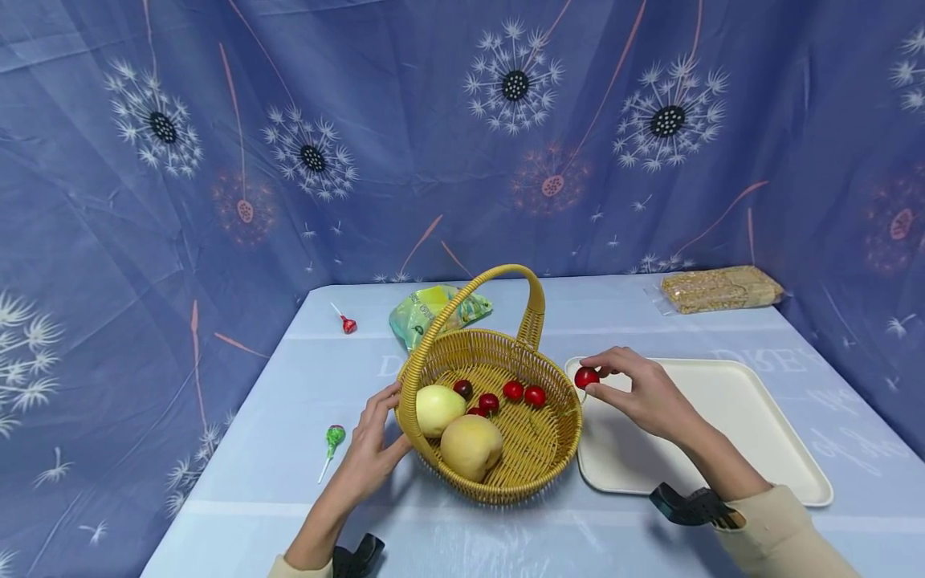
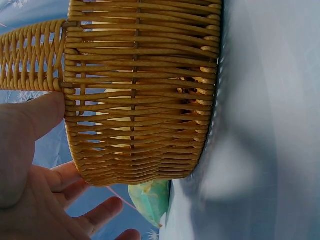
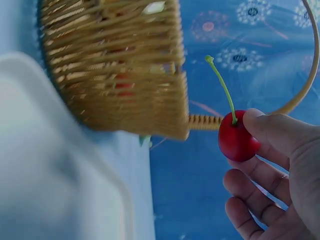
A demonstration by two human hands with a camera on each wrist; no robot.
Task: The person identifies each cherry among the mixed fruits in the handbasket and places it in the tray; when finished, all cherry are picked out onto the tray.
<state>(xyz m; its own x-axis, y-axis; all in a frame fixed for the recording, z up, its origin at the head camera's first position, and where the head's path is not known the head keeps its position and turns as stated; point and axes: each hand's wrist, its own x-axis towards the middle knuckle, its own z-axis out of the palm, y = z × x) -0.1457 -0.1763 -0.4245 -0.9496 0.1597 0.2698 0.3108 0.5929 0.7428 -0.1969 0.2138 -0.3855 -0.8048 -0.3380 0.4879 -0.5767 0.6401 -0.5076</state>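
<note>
Nearest the wearer, two forearms enter from the bottom edge, each with a dark wrist mount. The left hand (image 1: 370,449) rests against the outer wall of the woven basket (image 1: 538,474) at its near-left side; its grip is open, fingers straight and spread along the wicker, the thumb by the rim where the handle joins. The right hand (image 1: 639,393) is raised just right of the basket, its grip closed on a red cherry (image 1: 586,377) — pinched between thumb and fingertips, the green stem standing up in the right wrist view. The cherry sits in the air over the left end of the cream tray (image 1: 795,474), just beside the basket rim, not touching either.

The basket stands upright on the pale blue surface (image 1: 462,538), its handle arching over the far side. Inside lie a yellow-orange fruit (image 1: 471,446), a paler yellow-green fruit (image 1: 438,409) touching it, and several cherries (image 1: 523,392) across the middle — one noticeably darker. The tray lies flat immediately right of the basket.

Left of the basket, a green lollipop (image 1: 334,437) lies near the left hand. Farther back are a red lollipop (image 1: 348,324), a green and yellow bag (image 1: 426,313) behind the handle, and a wrapped pack of tan bars (image 1: 721,289) at the far right. A blue dandelion-print cloth (image 1: 405,128) hangs behind.
</note>
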